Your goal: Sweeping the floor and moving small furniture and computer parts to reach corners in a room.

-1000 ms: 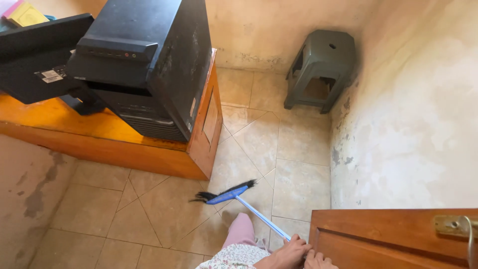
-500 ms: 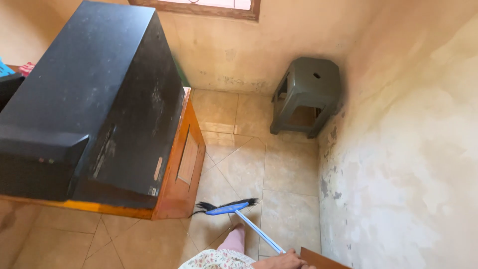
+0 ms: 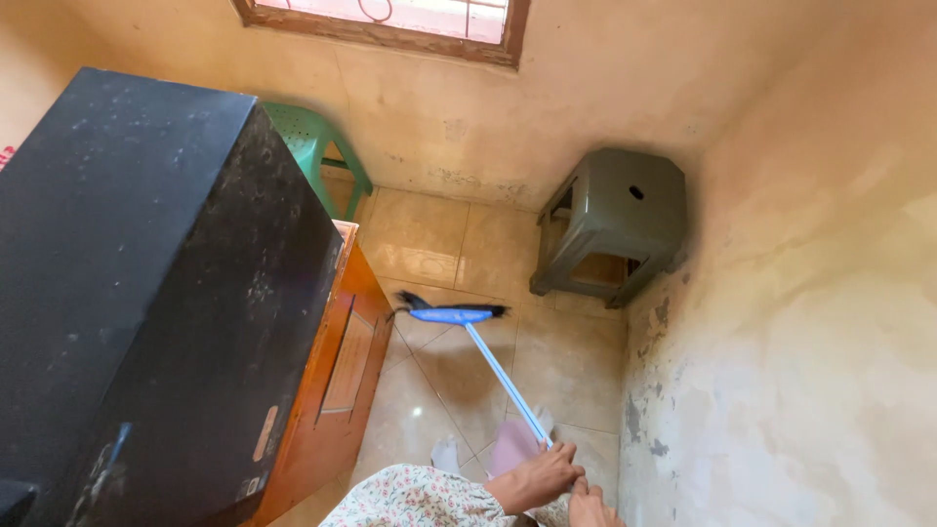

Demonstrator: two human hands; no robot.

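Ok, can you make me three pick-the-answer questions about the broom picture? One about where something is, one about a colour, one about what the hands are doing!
1. Where is the grey stool?
A in the corner
B on the desk
C under the window

2. What colour is the broom head?
A red
B blue
C yellow

3. The hands are:
A empty
B holding the broom handle
C on the stool

Answers:
1 A, two walls meet behind it.
2 B, blue plastic with black bristles.
3 B, left hand and right hand both grip it.
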